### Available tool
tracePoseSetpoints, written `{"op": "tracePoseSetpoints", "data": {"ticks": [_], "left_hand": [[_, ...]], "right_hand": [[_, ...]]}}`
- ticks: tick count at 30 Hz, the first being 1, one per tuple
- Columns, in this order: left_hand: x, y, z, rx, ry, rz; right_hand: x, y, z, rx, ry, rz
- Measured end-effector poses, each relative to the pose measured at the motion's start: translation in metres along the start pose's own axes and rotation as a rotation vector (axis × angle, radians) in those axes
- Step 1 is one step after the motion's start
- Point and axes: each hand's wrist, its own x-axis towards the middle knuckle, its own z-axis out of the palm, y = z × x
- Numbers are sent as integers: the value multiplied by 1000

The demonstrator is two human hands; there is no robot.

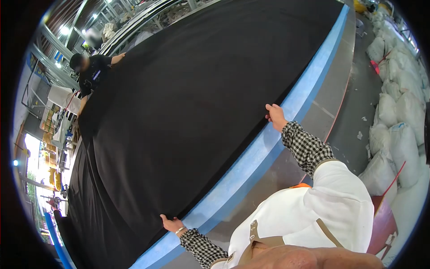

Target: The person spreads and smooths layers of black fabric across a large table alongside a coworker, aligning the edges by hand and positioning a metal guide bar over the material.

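Note:
A wide sheet of black fabric [179,94] stretches across a long table, over a light blue layer [237,181] that shows as a strip along my side. My left hand [172,223] is closed on the near edge of the black fabric, toward the lower end. Farther up the same edge, my right hand [277,116] grips the fabric with bent fingers. Between my hands the edge runs nearly straight, just inside the rim of the blue layer. Folds hang in the fabric at the lower left.
Across the table a person in a dark shirt [92,74] has their hands at the fabric's far edge. The grey table edge [324,107] shows beside the blue layer. Stuffed white sacks [394,112] line the floor at right. A blue roll [54,240] stands at lower left.

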Motion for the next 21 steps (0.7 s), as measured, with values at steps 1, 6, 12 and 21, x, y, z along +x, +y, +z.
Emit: {"op": "tracePoseSetpoints", "data": {"ticks": [1,6,12,21], "left_hand": [[2,7,-7,120,-66,151],[13,44,-20,422,-114,631],[8,43,-20,209,-20,366],[3,30,-21,34,115,99]], "right_hand": [[-7,-6,3,17,-18,-5],[-23,-19,0,71,-80,-23],[-30,-16,0,43,-90,12],[-19,11,-8,-9,-71,33]]}}
